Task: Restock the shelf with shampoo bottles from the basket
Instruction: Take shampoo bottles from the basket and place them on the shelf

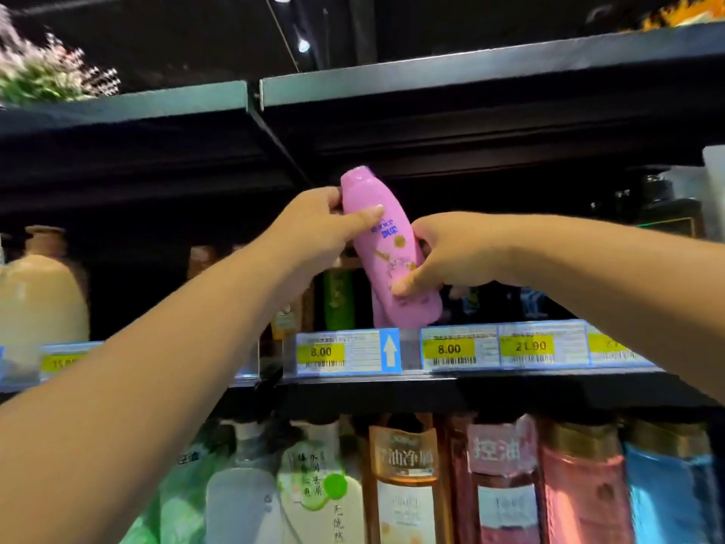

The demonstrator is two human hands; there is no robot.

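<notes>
reaching up and forward with the bare left arm (157, 367) and right arm (608, 261), converging mid-frame. pinching the upper part of a pink bottle (386, 249) in the left grip (314, 225), thumb (363, 217) across its front. clasping its lower part in the right grip (451, 253), thumb pressed on the front.

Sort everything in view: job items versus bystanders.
Job: pink shampoo bottle, gripped by left hand and right hand; shelf beneath it.
Bystanders: price tags, green bottle, lower-shelf bottles, beige jug, flowers.
</notes>
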